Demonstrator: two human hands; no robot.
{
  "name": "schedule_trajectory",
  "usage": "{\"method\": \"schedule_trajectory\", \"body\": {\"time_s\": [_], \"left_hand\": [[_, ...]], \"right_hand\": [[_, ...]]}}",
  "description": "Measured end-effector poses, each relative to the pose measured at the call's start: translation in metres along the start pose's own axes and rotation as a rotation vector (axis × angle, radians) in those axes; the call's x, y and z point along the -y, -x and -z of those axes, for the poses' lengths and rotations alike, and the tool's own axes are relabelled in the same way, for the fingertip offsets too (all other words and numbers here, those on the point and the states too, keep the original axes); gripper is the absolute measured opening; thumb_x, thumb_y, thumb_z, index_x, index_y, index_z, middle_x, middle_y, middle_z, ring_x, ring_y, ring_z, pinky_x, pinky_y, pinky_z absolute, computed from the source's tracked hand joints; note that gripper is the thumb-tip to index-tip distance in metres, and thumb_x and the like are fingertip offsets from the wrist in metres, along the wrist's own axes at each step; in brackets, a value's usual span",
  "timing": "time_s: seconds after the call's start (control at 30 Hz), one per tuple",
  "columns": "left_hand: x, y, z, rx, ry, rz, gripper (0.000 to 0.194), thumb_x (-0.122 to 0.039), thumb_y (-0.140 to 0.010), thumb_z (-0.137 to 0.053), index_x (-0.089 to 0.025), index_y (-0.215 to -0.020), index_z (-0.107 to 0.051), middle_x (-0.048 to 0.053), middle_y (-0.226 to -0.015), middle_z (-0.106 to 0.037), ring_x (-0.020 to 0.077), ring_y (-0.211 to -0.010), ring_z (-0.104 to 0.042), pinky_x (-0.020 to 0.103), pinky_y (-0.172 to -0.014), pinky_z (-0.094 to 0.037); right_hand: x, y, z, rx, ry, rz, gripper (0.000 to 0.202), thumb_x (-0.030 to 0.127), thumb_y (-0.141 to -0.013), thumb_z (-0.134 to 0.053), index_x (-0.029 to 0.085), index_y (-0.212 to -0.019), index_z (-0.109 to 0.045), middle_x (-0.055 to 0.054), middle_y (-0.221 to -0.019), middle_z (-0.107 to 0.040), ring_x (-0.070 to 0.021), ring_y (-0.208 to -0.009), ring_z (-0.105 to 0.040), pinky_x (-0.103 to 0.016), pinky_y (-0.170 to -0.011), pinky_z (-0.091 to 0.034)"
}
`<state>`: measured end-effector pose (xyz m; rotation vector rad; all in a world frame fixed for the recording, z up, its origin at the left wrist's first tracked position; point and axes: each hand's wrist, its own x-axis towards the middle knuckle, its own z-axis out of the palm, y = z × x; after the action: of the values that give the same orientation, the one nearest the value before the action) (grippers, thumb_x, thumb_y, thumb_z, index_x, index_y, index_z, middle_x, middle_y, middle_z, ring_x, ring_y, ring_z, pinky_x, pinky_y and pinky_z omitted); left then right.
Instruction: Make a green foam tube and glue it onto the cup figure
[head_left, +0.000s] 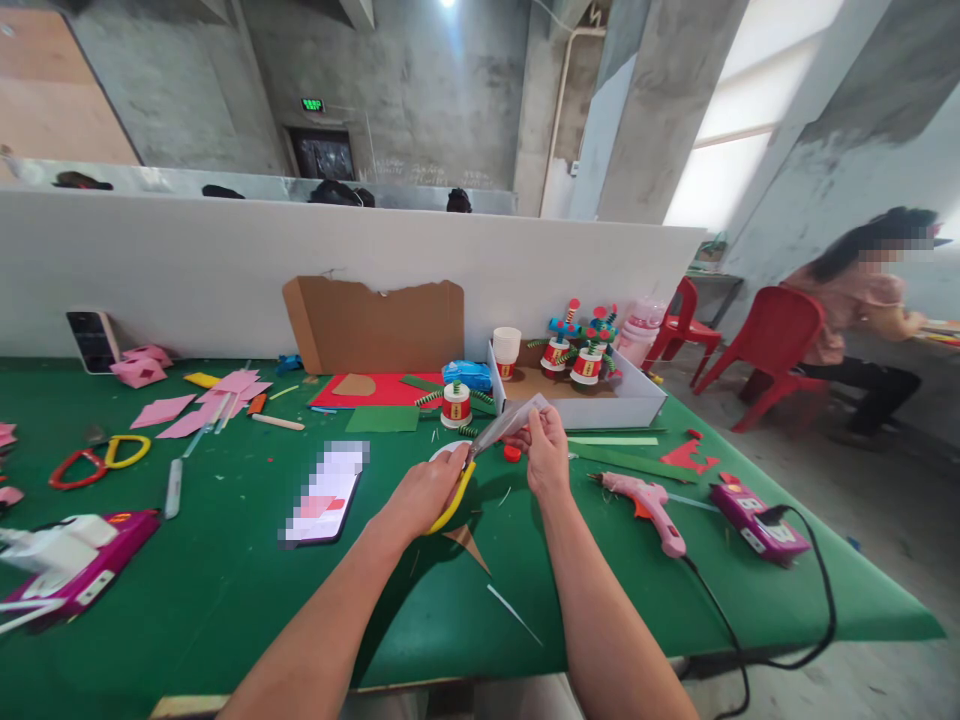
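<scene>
My left hand is closed round the yellow-handled scissors, whose blades point up and to the right. My right hand pinches a thin, pale, see-through piece beside the blades; whether they touch it is unclear. Just behind my hands stands a red and white cup figure with striped green arms. Under my hands, a brown triangular scrap and a thin white strip lie on the green table. A red cap sits near my right wrist.
A white box holds more cup figures. At right are a pink glue gun and a purple power strip with a cable. To the left lie a phone, red-and-yellow scissors and pink paper. A person sits far right.
</scene>
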<state>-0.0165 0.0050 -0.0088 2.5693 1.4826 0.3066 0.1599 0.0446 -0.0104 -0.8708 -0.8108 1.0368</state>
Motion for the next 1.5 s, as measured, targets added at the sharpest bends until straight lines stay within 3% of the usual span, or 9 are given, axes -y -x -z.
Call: {"method": "schedule_trajectory", "body": {"time_s": [1.03, 1.3, 1.5], "left_hand": [[-0.004, 0.001, 0.001, -0.036, 0.015, -0.008, 0.038, -0.02, -0.09, -0.032, -0.015, -0.128, -0.038, 0.015, -0.108, -0.063, 0.0254, -0.086, -0.066, 0.035, -0.073, -0.05], [0.002, 0.0, 0.0, -0.197, 0.249, 0.036, 0.04, -0.019, -0.086, -0.037, -0.02, -0.126, -0.039, 0.012, -0.11, -0.063, 0.0231, -0.088, -0.065, 0.032, -0.072, -0.049], [0.016, -0.006, -0.006, -0.37, 0.575, 0.142, 0.042, -0.026, -0.083, -0.045, -0.021, -0.125, -0.04, 0.004, -0.085, -0.065, 0.0177, -0.073, -0.064, 0.029, -0.067, -0.049]], "right_hand": [[0.0, 0.0, 0.0, -0.016, -0.037, 0.03, 0.035, 0.049, -0.069, -0.066, 0.023, -0.077, -0.045, 0.009, -0.061, -0.055, -0.0074, -0.045, -0.058, -0.017, -0.041, -0.048], [-0.001, -0.001, 0.002, -0.025, -0.022, -0.011, 0.036, 0.05, -0.066, -0.067, 0.023, -0.076, -0.046, 0.008, -0.061, -0.056, -0.0078, -0.046, -0.057, -0.017, -0.04, -0.046], [-0.008, 0.002, -0.002, 0.07, 0.206, 0.001, 0.033, 0.049, -0.065, -0.067, 0.02, -0.076, -0.057, 0.006, -0.056, -0.056, -0.0077, -0.045, -0.048, -0.017, -0.039, -0.037]]}}
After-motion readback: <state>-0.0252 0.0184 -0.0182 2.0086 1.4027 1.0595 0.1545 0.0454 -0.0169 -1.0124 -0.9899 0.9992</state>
